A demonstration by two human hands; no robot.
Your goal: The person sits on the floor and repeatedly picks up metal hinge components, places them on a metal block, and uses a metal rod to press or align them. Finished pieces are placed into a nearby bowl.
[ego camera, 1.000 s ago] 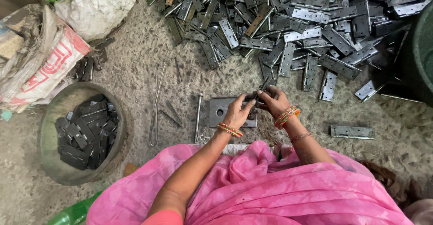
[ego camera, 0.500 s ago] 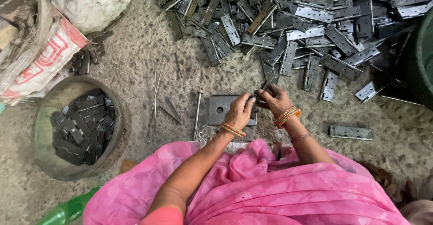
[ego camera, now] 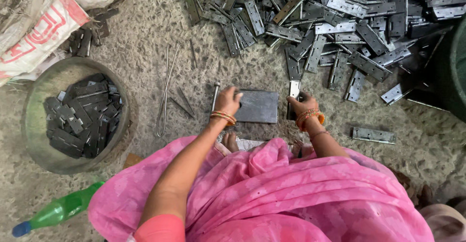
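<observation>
On the gritty floor, just ahead of the pink-draped lap, lay a dark square steel plate (ego camera: pixel 257 106). Left hand (ego camera: pixel 227 101) rested at the plate's left edge, fingers curled over it, touching; whether it truly gripped, could not tell. Right hand (ego camera: pixel 301 104) sat at the plate's right side, fingers closed around a bright upright hinge (ego camera: pixel 293 92) standing just beside the plate. Hands apart, plate between them. Orange bangles on both wrists.

Left of the left hand, a bolt (ego camera: pixel 214 95) lay on the floor, close to the thumb. Further left, 2 long bent wires (ego camera: pixel 165 94) and a few short rods (ego camera: pixel 182 103).

Beyond the plate, a big heap of grey hinges (ego camera: pixel 330 23) spread across the top of the view. 1 lone hinge (ego camera: pixel 374 135) lay flat to the right, well apart from the right hand.

Far left: round basin (ego camera: pixel 34 140) holding dark hinges, a printed sack (ego camera: pixel 39 33) above it, and a green bottle (ego camera: pixel 58 210) near the bottom edge.
</observation>
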